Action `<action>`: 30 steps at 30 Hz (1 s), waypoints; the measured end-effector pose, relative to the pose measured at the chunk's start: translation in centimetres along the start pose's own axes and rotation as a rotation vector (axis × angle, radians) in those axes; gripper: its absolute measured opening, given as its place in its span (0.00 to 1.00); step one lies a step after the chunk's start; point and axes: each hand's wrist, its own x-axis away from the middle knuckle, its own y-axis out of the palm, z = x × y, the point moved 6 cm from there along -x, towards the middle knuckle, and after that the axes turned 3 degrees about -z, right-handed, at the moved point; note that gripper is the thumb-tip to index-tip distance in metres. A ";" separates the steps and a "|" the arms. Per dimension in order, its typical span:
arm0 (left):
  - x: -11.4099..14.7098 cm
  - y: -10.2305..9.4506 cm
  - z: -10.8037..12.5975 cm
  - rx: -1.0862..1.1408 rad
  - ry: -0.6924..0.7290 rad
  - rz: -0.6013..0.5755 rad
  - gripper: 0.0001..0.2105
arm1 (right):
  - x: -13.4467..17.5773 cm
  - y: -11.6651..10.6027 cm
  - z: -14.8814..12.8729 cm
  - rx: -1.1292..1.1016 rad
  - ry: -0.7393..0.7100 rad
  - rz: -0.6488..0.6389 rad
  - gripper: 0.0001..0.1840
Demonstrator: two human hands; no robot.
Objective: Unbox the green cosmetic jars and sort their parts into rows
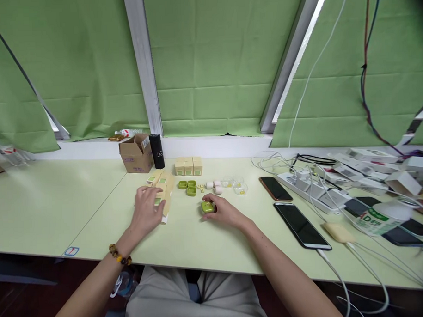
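My right hand (pixel 222 210) grips a small square green case (pixel 207 206) between thumb and fingers, close above the table. My left hand (pixel 149 208) is over several flat cream cartons (pixel 168 183) with green labels, its thumb and fingers apart; whether the fingertips touch them I cannot tell. Between the hands and a little farther back lie green square trays (pixel 191 191). Beside these trays are tiny yellow pieces (pixel 200 187), white-pink round pieces (pixel 217 190) and clear lids (pixel 240 188) with yellow spots.
Behind stand small cream boxes (pixel 188 166) in a row, a black tumbler (pixel 157 151) and an open cardboard box (pixel 137 154). On the right are phones (pixel 300 224), a power strip (pixel 313 192), tangled cables, a plastic bottle (pixel 382 216) and white boxes (pixel 403 184).
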 end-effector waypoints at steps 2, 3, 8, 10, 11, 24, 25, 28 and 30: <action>-0.1 1.8 3.0 0.097 0.093 -0.082 0.14 | 0.0 0.0 0.2 -0.029 0.003 -0.005 0.37; -0.2 2.8 4.2 0.149 0.115 -0.125 0.14 | 0.0 0.0 0.3 -0.044 0.001 -0.012 0.39; -1.9 8.1 7.5 0.390 0.163 -0.389 0.23 | -0.1 0.1 0.8 -0.076 -0.018 -0.026 0.30; -2.9 9.7 7.8 0.477 0.161 -0.465 0.25 | -0.3 0.4 1.0 -0.082 -0.038 -0.012 0.26; -3.3 10.3 7.8 0.514 0.156 -0.495 0.25 | -0.4 0.5 1.1 -0.088 -0.045 0.002 0.25; -4.0 11.4 5.4 1.009 -0.044 -0.457 0.30 | -1.1 0.5 0.4 -0.449 -0.081 0.235 0.31; -4.0 11.5 5.3 1.048 -0.057 -0.457 0.30 | -1.2 0.6 0.4 -0.457 -0.084 0.238 0.30; -4.2 12.2 5.0 1.225 -0.133 -0.466 0.29 | -1.2 0.8 0.4 -0.494 -0.098 0.248 0.30; -4.2 12.8 5.0 1.337 -0.186 -0.490 0.28 | -1.1 0.7 0.2 -0.519 -0.125 0.265 0.30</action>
